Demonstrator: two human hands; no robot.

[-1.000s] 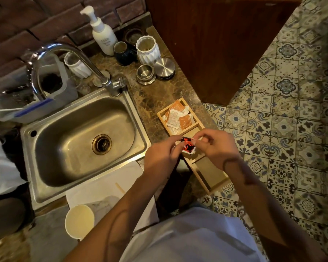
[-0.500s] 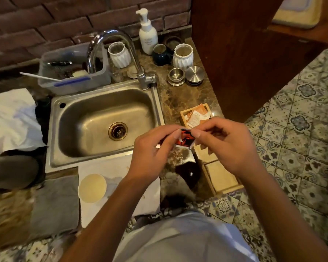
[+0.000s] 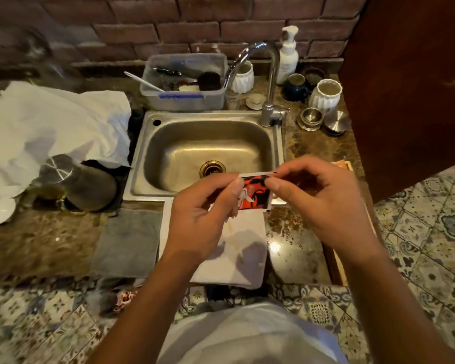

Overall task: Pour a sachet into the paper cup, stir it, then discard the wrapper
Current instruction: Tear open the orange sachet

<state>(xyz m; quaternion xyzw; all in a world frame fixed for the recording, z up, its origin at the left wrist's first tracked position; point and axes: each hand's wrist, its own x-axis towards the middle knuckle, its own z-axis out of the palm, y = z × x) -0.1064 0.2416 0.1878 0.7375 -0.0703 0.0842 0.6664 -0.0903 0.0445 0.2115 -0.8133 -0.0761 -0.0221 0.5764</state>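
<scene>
With both hands pinched on the red-and-black sachet (image 3: pixel 255 191) above the sink's (image 3: pixel 210 151) front edge, left hand (image 3: pixel 205 214) and right hand (image 3: pixel 318 203) look set to tear it, then find the paper cup, hidden from view.

Dim, warm indoor light. Glare spot on the polished surface (image 3: pixel 275 246); hand shadows fall on the white cloth (image 3: pixel 237 248). Left edge smeared with motion blur; wide-angle bending at the borders.
</scene>
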